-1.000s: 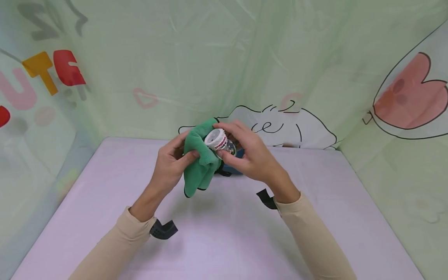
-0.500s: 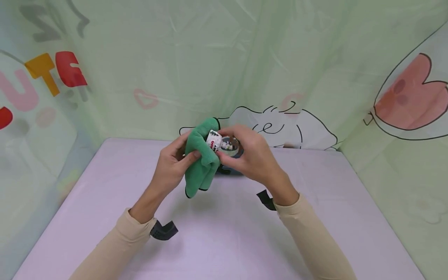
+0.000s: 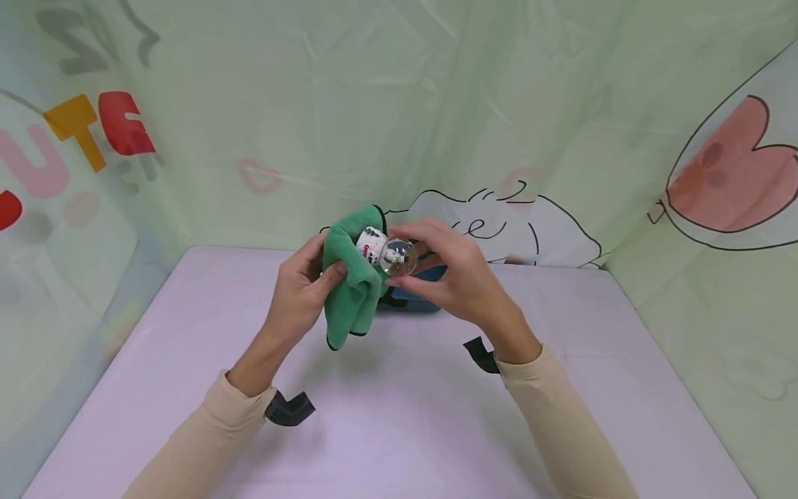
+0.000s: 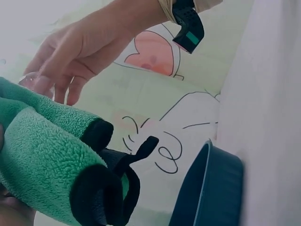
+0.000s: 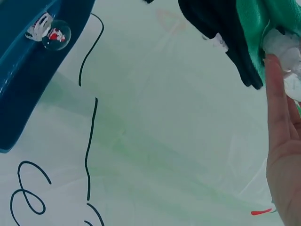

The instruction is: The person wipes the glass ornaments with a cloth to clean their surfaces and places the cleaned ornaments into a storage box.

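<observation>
My left hand [image 3: 299, 287] grips a green plush cloth [image 3: 349, 294] with black edging, the thumb lying over its front. Against the cloth lies a small snow globe [image 3: 397, 257] with a white printed base and a clear dome, tilted so the dome points right. My right hand [image 3: 458, 270] holds this snow globe between thumb and fingers. In the right wrist view, a fingertip meets the snow globe [image 5: 284, 52] beside the green folds. The left wrist view shows the cloth [image 4: 47, 146] close up, covering most of the left hand and the snow globe.
A blue bin [image 3: 418, 303] stands on the table [image 3: 399, 416] behind the hands. Inside the bin [image 5: 28, 89], the right wrist view shows another snow globe [image 5: 55, 35]. Green printed curtains [image 3: 280, 104] hang at the back and sides.
The snow globe has turned in my right hand: its base underside faced the head camera, and now its dome does. The right hand's fingers have spread, and the cloth has shifted slightly left.
</observation>
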Demonstrator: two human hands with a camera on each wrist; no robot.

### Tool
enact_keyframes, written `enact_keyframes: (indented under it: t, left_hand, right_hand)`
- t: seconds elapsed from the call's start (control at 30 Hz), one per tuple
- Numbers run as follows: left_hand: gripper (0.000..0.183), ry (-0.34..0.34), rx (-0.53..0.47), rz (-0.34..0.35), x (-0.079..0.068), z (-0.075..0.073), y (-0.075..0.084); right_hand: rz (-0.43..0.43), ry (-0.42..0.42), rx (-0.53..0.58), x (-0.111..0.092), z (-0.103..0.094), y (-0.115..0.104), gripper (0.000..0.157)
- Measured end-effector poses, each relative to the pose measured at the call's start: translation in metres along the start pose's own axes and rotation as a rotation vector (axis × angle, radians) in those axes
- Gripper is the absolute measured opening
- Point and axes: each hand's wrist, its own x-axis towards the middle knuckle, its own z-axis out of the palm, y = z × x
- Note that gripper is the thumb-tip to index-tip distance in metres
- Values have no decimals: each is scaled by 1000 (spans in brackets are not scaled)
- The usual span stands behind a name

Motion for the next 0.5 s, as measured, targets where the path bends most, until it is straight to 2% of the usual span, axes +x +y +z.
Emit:
enact_keyframes:
  t: [0.17,0.33,0.5]
  left_hand:
    - [46,-10,4,-5,-1,2,0]
    - [41,26,37,11,-1,0,1]
    - [39,32,42,16,-1,0,3]
  right_hand:
    - [8,76,6,1,6,0,51]
    - [11,104,-7,4,9,-1,50]
    - [27,120,-12,4,7,0,49]
